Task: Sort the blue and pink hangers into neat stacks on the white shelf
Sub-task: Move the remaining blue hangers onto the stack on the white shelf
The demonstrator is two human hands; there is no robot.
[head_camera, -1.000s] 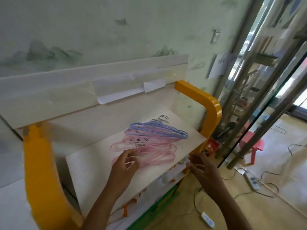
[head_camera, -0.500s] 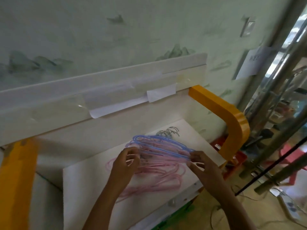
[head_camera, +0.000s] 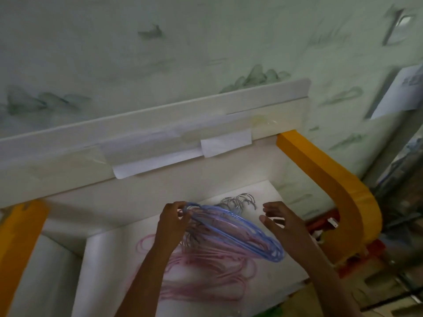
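Note:
A bunch of blue hangers [head_camera: 240, 232] is lifted and tilted above the white shelf [head_camera: 109, 271]. My left hand [head_camera: 172, 221] grips the bunch at its upper left end. My right hand [head_camera: 282, 221] hovers beside the bunch's right side with fingers spread and loosely bent, holding nothing. Several pink hangers [head_camera: 206, 280] lie flat on the shelf below, partly hidden by my left forearm. Their metal hooks and those of the blue ones [head_camera: 239, 202] show at the back of the shelf.
The shelf sits between yellow side frames on the right [head_camera: 338, 197] and on the left [head_camera: 20, 236]. A white upper board with taped paper [head_camera: 158, 161] overhangs the back. A green patterned wall rises behind. Metal poles stand at the far right.
My left hand has raised the blue hangers off the pink pile and tilted them. My right hand moved up from the shelf's front edge to the bunch's right side. The camera came closer.

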